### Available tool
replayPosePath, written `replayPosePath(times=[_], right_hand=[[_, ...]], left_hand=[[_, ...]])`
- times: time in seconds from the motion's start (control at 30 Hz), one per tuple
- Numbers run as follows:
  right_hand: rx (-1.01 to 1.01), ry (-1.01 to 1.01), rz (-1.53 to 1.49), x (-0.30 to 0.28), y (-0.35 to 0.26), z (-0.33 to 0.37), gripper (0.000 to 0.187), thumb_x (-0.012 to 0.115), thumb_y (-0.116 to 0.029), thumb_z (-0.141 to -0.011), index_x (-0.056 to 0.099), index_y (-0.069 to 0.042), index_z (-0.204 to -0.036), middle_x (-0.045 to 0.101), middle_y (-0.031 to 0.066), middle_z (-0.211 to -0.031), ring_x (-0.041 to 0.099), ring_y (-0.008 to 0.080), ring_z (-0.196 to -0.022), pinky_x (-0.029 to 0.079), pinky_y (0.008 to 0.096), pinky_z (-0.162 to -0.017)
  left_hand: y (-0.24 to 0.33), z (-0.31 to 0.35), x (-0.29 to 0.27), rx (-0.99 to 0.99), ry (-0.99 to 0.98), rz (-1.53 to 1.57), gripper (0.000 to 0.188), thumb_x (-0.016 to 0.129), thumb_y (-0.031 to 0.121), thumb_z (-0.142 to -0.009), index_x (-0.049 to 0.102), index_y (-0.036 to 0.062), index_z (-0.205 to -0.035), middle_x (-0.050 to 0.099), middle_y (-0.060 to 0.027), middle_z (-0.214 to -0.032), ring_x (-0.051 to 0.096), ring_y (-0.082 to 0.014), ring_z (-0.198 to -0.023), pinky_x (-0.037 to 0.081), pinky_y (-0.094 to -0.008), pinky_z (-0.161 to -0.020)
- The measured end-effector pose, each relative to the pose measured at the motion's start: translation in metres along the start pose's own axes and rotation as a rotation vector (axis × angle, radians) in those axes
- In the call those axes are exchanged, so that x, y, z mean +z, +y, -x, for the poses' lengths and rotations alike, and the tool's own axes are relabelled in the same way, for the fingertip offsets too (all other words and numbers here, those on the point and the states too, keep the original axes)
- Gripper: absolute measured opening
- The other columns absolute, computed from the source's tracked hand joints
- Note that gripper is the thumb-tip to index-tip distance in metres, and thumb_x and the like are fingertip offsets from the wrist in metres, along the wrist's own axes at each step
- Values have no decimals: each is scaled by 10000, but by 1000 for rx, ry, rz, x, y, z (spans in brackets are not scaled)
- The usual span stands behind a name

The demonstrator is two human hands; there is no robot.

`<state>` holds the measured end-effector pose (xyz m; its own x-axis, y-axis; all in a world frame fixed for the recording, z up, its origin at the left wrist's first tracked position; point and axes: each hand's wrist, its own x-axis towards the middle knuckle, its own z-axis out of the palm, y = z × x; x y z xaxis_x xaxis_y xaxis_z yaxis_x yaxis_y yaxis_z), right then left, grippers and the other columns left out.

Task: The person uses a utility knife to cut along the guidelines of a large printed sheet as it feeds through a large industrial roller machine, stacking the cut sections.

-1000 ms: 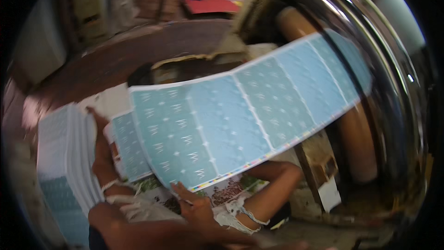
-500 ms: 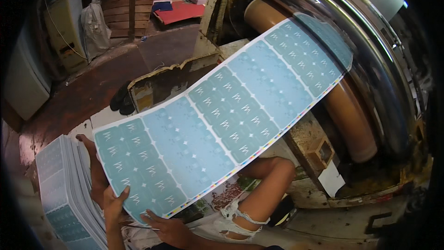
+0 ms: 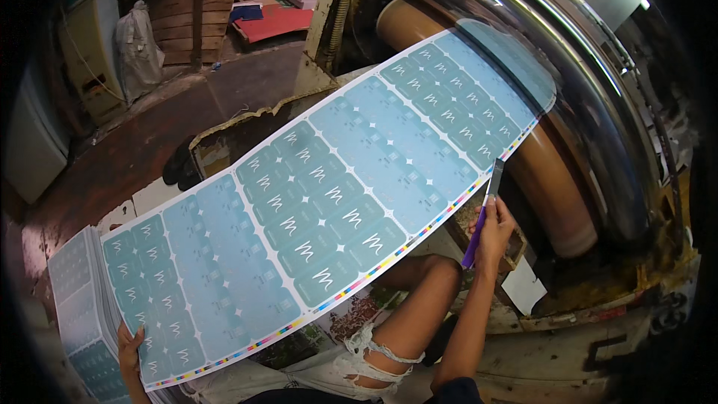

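A long printed sheet (image 3: 216, 254), patterned in teal and light blue with a colour-bar strip along its near edge, runs from the rollers at upper right down to the lower left. My left hand (image 3: 131, 352) grips its lower left end, thumb on top. In my right hand (image 3: 493, 233) is a cutter knife (image 3: 471, 248) with a purple handle, fingers closed round it. Its grey blade end points up and sits at the sheet's near edge, close to the rollers; whether it touches the paper I cannot tell.
Large shiny metal rollers (image 3: 516, 19) and a brown roller (image 3: 404, 26) fill the upper right. A stack of printed sheets (image 3: 66, 265) stands at left. A small wooden box (image 3: 514, 258) is below the rollers. Red board (image 3: 275, 28) and paper piles lie at the back.
More sheet has come off the rollers toward the lower left. My left hand has moved left with its end. My right hand has left that end and now holds the cutter knife near the rollers.
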<state>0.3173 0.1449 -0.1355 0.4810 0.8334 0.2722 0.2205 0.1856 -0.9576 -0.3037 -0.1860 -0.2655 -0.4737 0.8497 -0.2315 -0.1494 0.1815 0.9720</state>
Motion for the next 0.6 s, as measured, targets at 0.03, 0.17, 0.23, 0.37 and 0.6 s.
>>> replayPosePath(times=[0.03,0.17,0.23,0.37,0.6], right_hand=[[3,-4,-2,2,2,3,300,513,-215,-988,573,33,-1146,616,78,-746,542,101,-474,414,231,-413],[145,-210,-23,26,-3,35,259,495,-218,-994,553,19,-1080,603,86,-729,552,114,-480,429,239,-421],[133,-236,-19,21,-20,39,274,484,-230,-1000,551,16,-1099,597,85,-722,552,109,-480,431,241,-421],[-380,104,461,10,-45,11,356,616,-94,-883,540,-34,-1226,623,103,-894,621,220,-597,507,305,-524],[-985,-598,1047,-8,-51,-89,716,702,55,-639,551,-173,-1300,562,140,-1312,672,348,-862,560,416,-734]], left_hand=[[16,3,0,0,-62,0,523,665,120,-867,444,-34,-1314,622,-112,-1103,624,-165,-890,514,-289,-752],[10,20,-49,-25,-5,24,538,673,110,-853,441,-37,-1316,621,-117,-1115,622,-173,-913,511,-301,-788],[-6,20,-60,-23,83,44,569,693,109,-833,436,-39,-1318,620,-121,-1120,622,-180,-930,506,-311,-823],[-3,17,-59,-106,10,39,595,698,93,-822,419,-36,-1331,615,-122,-1130,623,-189,-941,501,-319,-851],[10,28,-45,-197,146,159,471,624,43,-882,432,-2,-1309,603,-118,-1130,622,-201,-940,512,-353,-827]])
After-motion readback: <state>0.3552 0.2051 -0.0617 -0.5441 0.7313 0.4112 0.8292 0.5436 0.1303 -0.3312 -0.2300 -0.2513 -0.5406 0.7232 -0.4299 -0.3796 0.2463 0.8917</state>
